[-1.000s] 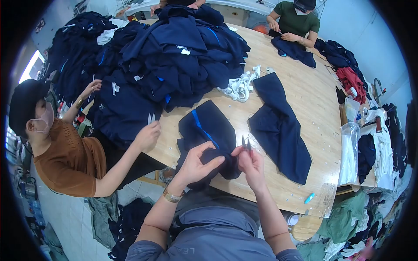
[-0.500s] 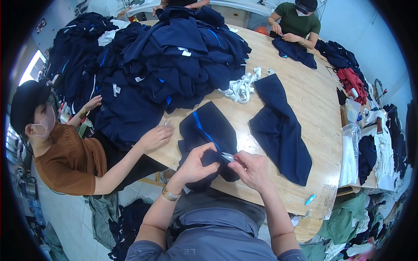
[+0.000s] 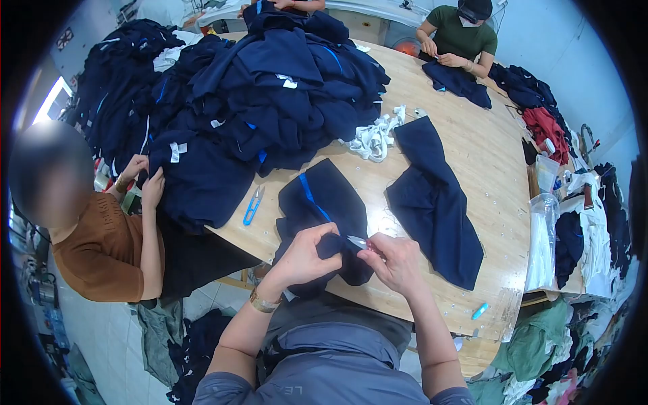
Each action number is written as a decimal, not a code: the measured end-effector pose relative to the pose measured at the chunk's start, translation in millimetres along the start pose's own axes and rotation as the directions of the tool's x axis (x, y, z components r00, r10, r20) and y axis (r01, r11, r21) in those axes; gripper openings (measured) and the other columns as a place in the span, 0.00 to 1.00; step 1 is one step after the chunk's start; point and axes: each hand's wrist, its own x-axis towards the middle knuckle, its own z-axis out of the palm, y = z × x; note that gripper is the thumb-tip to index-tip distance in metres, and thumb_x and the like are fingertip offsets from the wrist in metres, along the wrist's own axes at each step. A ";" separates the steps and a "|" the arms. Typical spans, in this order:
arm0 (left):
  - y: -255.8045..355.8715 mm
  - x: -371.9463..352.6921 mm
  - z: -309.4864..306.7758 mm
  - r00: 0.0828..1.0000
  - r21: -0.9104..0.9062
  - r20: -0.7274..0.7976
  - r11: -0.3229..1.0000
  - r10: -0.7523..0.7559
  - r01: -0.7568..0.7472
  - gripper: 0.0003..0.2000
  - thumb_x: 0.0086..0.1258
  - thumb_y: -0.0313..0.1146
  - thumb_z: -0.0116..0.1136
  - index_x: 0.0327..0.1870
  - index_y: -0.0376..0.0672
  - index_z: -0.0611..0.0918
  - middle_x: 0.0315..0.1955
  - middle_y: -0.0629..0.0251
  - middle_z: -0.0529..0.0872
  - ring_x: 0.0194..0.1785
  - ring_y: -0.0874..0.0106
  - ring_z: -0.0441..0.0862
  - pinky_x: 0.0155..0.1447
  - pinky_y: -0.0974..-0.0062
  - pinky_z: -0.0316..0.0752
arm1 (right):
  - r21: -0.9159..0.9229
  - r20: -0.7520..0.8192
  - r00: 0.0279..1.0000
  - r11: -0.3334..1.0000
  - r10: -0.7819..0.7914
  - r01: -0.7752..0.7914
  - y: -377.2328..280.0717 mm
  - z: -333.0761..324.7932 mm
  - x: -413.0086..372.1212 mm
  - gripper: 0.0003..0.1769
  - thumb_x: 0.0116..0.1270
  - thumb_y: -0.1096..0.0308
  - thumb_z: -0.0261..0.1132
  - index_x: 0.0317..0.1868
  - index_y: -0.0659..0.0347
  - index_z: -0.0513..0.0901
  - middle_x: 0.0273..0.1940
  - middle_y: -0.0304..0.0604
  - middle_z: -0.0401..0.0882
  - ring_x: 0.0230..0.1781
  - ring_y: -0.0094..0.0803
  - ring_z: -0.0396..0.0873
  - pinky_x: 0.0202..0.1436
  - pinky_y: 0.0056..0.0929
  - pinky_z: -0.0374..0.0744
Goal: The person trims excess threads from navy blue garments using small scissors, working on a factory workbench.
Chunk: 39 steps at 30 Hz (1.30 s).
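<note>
At the table's near edge, my left hand pinches a bunched fold of a navy garment that has a bright blue stripe. My right hand is closed around small thread snips, their metal blades pointing left at the fold, just short of my left fingers. Part of the garment lies flat beyond my hands, and part hangs at the table edge. A second navy garment lies to the right of my right hand, apart from it.
A big heap of navy garments covers the table's far left. Blue-handled snips, white strips and a small turquoise item lie on the wooden table. Co-workers handle garments at the left and far sides.
My right hand and the snips have drawn slightly right, away from the fold. The co-worker at left has put down the blue-handled snips and now holds a garment with both hands.
</note>
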 end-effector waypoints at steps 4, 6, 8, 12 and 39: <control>13.5 0.0 -1.2 0.999 0.132 0.006 0.990 -0.044 0.043 0.13 0.53 0.30 0.60 0.37 0.35 0.75 0.23 0.51 0.77 0.26 0.66 0.74 0.35 0.72 0.70 | -0.093 0.036 0.998 0.994 -0.059 0.062 -0.5 -7.0 2.9 0.20 0.62 0.47 0.64 0.26 0.55 0.75 0.15 0.40 0.73 0.15 0.38 0.74 0.21 0.33 0.69; 20.0 0.6 -2.2 0.998 0.161 0.026 0.985 -0.065 0.060 0.13 0.52 0.30 0.60 0.37 0.35 0.75 0.23 0.50 0.77 0.25 0.62 0.74 0.34 0.71 0.70 | -0.096 0.048 0.996 0.992 -0.078 0.083 -1.3 -9.3 4.5 0.21 0.62 0.46 0.63 0.27 0.55 0.75 0.15 0.39 0.73 0.15 0.38 0.73 0.22 0.33 0.68; 23.2 1.0 -2.3 0.997 0.165 0.037 0.984 -0.071 0.064 0.12 0.52 0.30 0.60 0.37 0.35 0.76 0.23 0.49 0.77 0.25 0.59 0.75 0.33 0.69 0.70 | -0.108 0.073 0.994 0.990 -0.083 0.091 -0.5 -10.8 4.3 0.21 0.62 0.46 0.63 0.27 0.55 0.75 0.16 0.38 0.73 0.16 0.37 0.73 0.23 0.33 0.68; 18.9 1.8 -1.4 0.998 0.187 0.042 0.982 -0.036 0.027 0.13 0.52 0.30 0.60 0.37 0.35 0.76 0.23 0.49 0.77 0.26 0.58 0.76 0.33 0.69 0.70 | -0.123 0.104 0.990 0.987 -0.091 0.104 -0.6 -13.4 4.4 0.21 0.62 0.45 0.62 0.27 0.54 0.75 0.18 0.37 0.75 0.17 0.36 0.74 0.24 0.33 0.68; -7.6 8.7 -8.8 0.989 -0.028 0.144 0.999 0.023 -0.019 0.18 0.60 0.35 0.68 0.45 0.32 0.80 0.36 0.63 0.85 0.41 0.80 0.78 0.47 0.79 0.73 | 0.632 0.217 0.859 0.604 0.463 -0.485 10.8 16.5 -2.0 0.12 0.61 0.68 0.71 0.38 0.66 0.79 0.29 0.29 0.75 0.27 0.11 0.67 0.30 0.12 0.66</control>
